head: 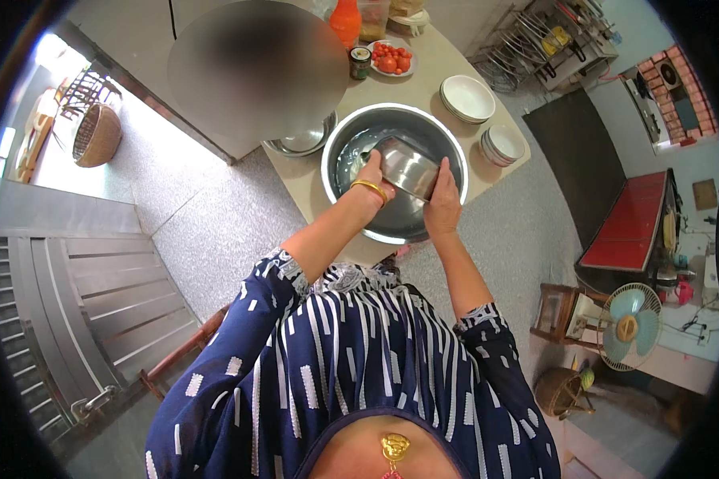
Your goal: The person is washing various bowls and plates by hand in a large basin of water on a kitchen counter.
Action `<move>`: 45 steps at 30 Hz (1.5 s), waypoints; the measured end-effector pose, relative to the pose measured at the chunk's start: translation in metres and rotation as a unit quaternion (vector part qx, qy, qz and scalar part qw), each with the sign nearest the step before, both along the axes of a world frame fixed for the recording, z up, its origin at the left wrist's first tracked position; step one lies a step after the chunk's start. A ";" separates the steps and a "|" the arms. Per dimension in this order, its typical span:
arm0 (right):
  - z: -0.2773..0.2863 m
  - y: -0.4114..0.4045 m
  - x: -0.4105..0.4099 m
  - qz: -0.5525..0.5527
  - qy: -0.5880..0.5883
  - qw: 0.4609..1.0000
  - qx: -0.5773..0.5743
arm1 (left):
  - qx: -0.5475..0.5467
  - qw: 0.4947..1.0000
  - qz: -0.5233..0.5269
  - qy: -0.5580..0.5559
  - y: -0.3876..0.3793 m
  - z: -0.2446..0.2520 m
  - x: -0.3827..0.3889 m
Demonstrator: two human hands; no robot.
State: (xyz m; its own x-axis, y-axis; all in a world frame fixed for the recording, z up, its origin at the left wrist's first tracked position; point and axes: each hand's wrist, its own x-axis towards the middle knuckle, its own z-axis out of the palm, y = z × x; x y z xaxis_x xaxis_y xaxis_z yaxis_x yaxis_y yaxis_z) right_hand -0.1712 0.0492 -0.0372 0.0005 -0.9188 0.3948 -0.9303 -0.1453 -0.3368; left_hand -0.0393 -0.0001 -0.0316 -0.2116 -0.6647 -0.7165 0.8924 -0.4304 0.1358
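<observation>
Between my two hands a stainless steel pot or bowl point(408, 168) is held tilted on its side over a large metal basin point(393, 235) with water in it. My left hand point(376, 179), with a gold bangle at the wrist, grips the pot's left end. My right hand point(444, 200) lies along its right end, fingers pointing up. The basin stands near the table's front edge. Steel bowls point(305, 141) sit at its left, partly hidden by a blurred patch. White plates point(468, 99) and small bowls point(505, 143) are stacked at its right.
Behind the basin on the table point(419, 90) are a plate of tomatoes point(393, 58), a small jar point(359, 63) and an orange-red bottle point(344, 23). A wire rack point(524, 45) stands beyond the table, and an electric fan point(628, 327) is at the right. A wooden chair point(186, 347) is behind my left arm.
</observation>
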 end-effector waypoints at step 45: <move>-0.050 -0.136 0.011 0.274 -0.045 0.933 0.227 | -0.119 0.830 -0.405 -0.363 0.001 -0.013 0.060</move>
State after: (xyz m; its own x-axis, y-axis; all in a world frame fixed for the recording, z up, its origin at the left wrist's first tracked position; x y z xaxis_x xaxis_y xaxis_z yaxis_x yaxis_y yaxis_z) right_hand -0.1607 -0.0872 -0.0873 0.5055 -0.8627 -0.0145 -0.7227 -0.4142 -0.5533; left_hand 0.0211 0.0010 -0.0443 -0.2280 -0.6560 -0.7195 -0.0320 -0.7335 0.6789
